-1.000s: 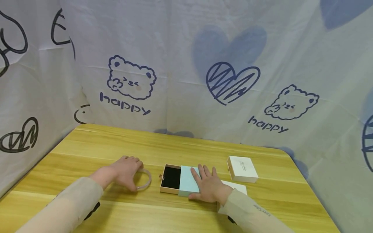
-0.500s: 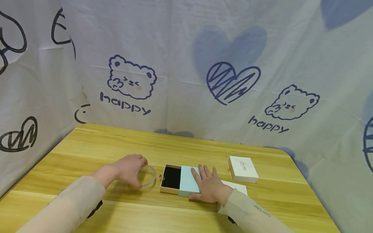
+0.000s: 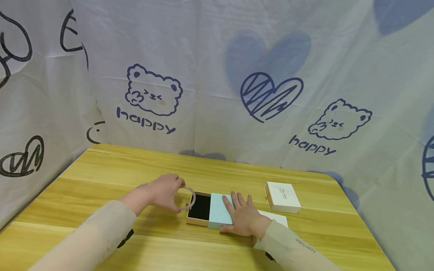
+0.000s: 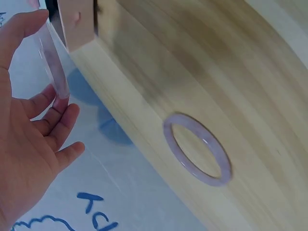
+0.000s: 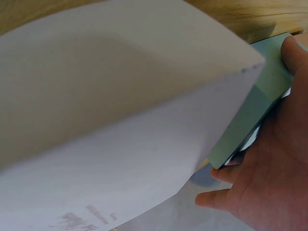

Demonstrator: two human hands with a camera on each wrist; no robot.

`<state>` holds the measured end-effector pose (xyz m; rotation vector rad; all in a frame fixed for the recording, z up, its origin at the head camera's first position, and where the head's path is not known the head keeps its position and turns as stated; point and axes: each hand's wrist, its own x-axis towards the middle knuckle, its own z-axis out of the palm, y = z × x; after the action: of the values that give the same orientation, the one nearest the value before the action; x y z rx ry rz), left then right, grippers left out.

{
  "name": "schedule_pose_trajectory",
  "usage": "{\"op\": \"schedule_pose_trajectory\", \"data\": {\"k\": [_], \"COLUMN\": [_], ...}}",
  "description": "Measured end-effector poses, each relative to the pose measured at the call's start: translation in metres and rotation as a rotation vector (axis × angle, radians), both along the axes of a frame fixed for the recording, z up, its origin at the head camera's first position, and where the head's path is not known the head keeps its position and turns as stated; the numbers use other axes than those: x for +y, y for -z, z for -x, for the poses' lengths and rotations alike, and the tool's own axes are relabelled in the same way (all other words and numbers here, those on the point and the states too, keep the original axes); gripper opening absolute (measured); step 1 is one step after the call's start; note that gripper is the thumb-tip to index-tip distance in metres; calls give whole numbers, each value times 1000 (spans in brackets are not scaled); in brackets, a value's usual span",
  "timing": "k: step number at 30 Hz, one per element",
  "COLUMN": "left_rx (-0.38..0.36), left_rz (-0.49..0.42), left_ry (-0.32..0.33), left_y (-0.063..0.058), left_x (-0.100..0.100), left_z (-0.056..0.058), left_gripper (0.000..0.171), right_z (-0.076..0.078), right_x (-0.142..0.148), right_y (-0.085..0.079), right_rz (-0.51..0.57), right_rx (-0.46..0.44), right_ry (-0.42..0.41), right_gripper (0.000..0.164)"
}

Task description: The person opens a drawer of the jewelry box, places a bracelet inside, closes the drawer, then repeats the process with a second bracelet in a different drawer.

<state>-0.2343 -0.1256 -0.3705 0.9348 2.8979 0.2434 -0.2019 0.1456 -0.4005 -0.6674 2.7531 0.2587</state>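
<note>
My left hand pinches a pale translucent bangle between thumb and fingers, tilted up at the left end of a pull-out box. The box's peach drawer is partly out of its light blue sleeve and shows a black lining. My right hand rests on the sleeve with fingers spread, thumb along the near edge. In the left wrist view the held bangle stands close to the drawer's end. A second, lilac bangle lies flat on the table, mostly hidden behind my left arm in the head view.
A white box sits under my right wrist and looms large in the right wrist view. Farther back on the right stands another white box with small print. Behind the wooden table hangs a printed white cloth.
My left hand has carried the bangle right and tilted it up, so it now overlaps the drawer's left end. The right hand and the boxes have stayed in place.
</note>
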Motion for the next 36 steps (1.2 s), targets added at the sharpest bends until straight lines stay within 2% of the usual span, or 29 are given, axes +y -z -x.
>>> {"op": "schedule_pose_trajectory", "data": {"k": [3, 6, 12, 20, 30, 36], "left_rx": [34, 29, -13, 4, 14, 3], "left_rz": [10, 27, 53, 60, 35, -16], "left_ry": [23, 33, 19, -3, 25, 66], "left_y": [0, 1, 6, 15, 16, 15], "left_x": [8, 16, 28, 37, 42, 44], "left_z": [0, 1, 1, 0, -2, -1], "left_gripper": [62, 63, 70, 67, 62, 60], "right_z": [-1, -1, -1, 0, 0, 0], "right_x": [1, 1, 1, 2, 3, 3], "right_y": [0, -1, 0, 1, 2, 1], "right_rz": [2, 6, 19, 22, 11, 5], "right_rx": [-1, 1, 10, 8, 12, 18], "right_ry": [1, -2, -17, -19, -18, -18], "right_gripper": [92, 92, 93, 93, 93, 92]}}
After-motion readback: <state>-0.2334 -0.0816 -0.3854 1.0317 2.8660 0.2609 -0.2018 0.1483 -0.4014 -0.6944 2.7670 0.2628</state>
